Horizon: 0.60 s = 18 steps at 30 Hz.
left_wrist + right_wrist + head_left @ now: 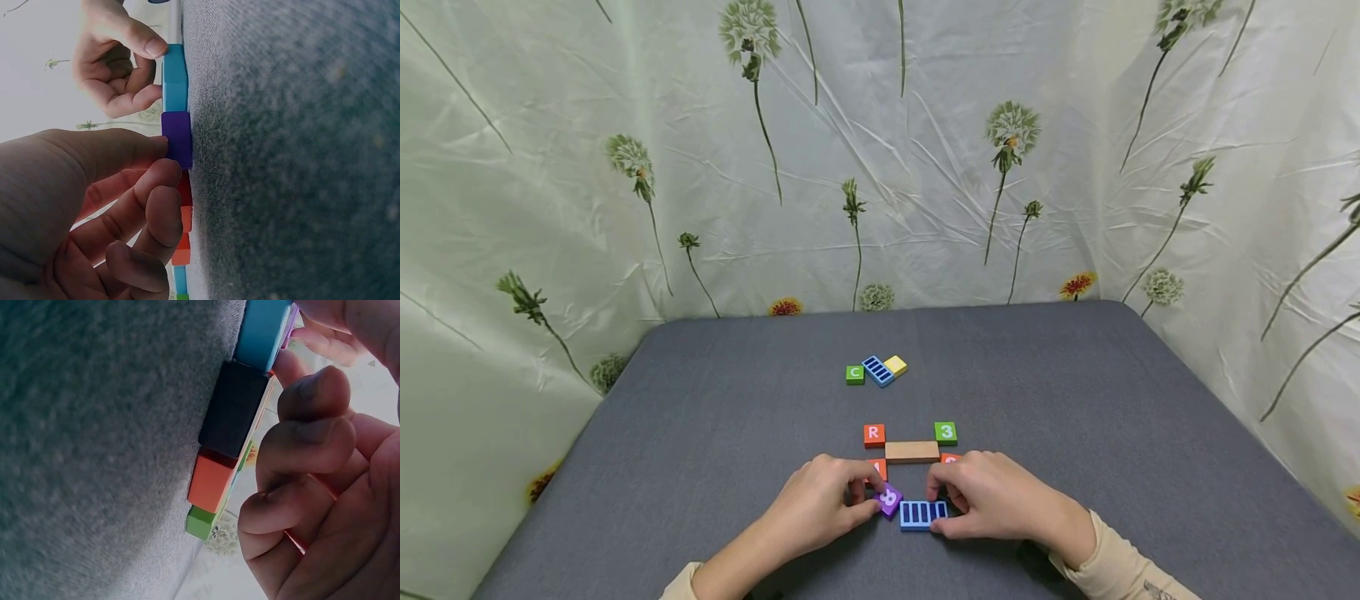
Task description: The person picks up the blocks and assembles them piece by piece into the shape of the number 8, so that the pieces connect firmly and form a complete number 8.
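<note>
In the head view my left hand (827, 504) pinches a tilted purple block (889, 498) with a white character by its edges. Thumb and fingers of my right hand (1000, 500) hold a light blue block (917, 516) with dark bars at its right end. The two blocks lie almost touching on the table. In the left wrist view the purple block (177, 140) stands edge-on by the left thumb, with the blue block (175, 78) just beyond. A dark block (234, 409) sits beside the right fingers in the right wrist view; the right hand mostly hides it in the head view.
Above the hands, a plain wooden block (912, 452) lies between a red R block (874, 435), a green 3 block (946, 432) and two partly covered red-orange blocks. Farther back are a green C block (855, 375), another barred blue block (878, 371) and a yellow block (896, 365).
</note>
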### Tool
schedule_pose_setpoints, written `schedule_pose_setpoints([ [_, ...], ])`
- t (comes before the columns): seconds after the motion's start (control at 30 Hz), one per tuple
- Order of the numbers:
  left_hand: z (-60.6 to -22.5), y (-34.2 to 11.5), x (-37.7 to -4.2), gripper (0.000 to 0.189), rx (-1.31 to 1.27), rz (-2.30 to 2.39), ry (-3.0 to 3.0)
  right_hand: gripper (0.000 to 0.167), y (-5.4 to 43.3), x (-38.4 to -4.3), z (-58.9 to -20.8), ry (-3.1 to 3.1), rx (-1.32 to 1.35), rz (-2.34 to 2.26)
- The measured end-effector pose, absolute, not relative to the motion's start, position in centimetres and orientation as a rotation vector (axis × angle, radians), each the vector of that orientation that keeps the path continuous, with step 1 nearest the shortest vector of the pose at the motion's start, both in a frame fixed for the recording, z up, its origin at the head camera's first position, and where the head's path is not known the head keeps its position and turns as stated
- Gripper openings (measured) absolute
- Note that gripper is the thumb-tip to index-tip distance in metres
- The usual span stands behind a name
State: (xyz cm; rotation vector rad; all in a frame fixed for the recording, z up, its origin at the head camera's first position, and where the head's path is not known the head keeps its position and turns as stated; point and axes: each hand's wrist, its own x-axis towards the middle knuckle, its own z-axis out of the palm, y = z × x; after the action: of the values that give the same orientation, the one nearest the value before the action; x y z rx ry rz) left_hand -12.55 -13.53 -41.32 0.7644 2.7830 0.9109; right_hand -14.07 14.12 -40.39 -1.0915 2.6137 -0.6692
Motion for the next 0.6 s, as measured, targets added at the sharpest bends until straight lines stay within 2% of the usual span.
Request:
schedule_pose_setpoints([
  [0.6, -41.43, -13.56, -12.54, 0.013, 0.781, 0.911, 2.793, 0.018, 14.15, -14.02, -40.58, 2.613, -1.126, -0.688],
])
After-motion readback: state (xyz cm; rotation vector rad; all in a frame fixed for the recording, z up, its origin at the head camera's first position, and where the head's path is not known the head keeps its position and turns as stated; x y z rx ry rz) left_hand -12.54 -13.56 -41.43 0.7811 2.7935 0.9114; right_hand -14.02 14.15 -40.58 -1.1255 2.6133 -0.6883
